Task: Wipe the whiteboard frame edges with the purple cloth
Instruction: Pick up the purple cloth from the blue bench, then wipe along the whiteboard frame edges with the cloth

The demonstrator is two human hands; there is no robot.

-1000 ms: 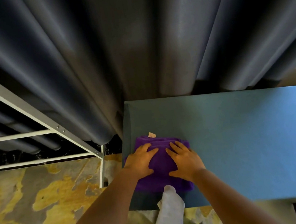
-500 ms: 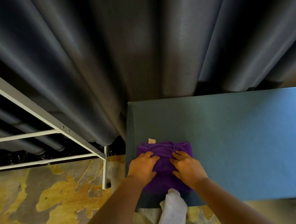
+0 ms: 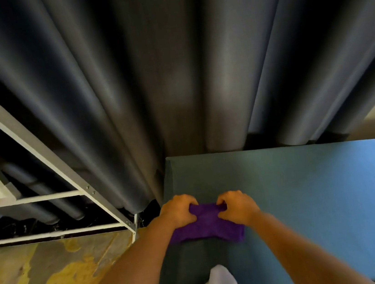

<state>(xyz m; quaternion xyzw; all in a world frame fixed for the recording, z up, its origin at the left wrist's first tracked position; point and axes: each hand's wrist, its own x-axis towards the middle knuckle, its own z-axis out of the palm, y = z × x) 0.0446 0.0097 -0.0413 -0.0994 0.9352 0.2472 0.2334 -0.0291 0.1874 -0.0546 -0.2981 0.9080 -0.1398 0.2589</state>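
Both hands, left hand [image 3: 179,211] and right hand [image 3: 236,205], clenched on purple cloth [image 3: 207,227] atop blue surface [image 3: 308,197]. No frame wiping evident; 0 edges visibly done.

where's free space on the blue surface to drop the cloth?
The blue surface is bare from the right hand out to the right edge of view, and back to the dark curtain. It is crowded only at the near-left corner: both hands grip the purple cloth there, left hand by the edge.
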